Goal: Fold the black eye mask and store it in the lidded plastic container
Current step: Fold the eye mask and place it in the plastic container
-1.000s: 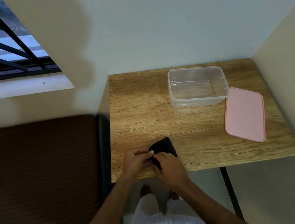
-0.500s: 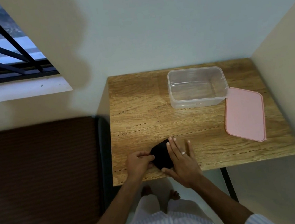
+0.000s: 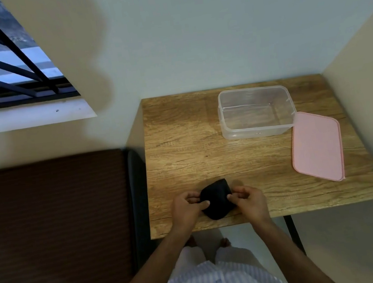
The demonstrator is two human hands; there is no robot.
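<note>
Mask point(image 3: 216, 200): folded, at the table's point(image 3: 182, 156) near edge.
Left hand point(image 3: 185, 208): pinches its left side.
Right hand point(image 3: 249, 200): pinches its right side.
Container point(image 3: 258, 131): far right, lid point(image 3: 316, 146) touching beside it.

Eye mask point(image 3: 216, 200) edges under both thumbs hidden; folds unreadable. Counter point(image 3: 181, 146) legs mostly hidden beneath top.

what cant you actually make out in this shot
Head view only:
- Eye mask: fold count and strap are lost in dark fabric, its sides covered by the left hand and right hand.
- Container: small front marking too tiny to read.
- Table: the legs are mostly hidden under its top.
</note>
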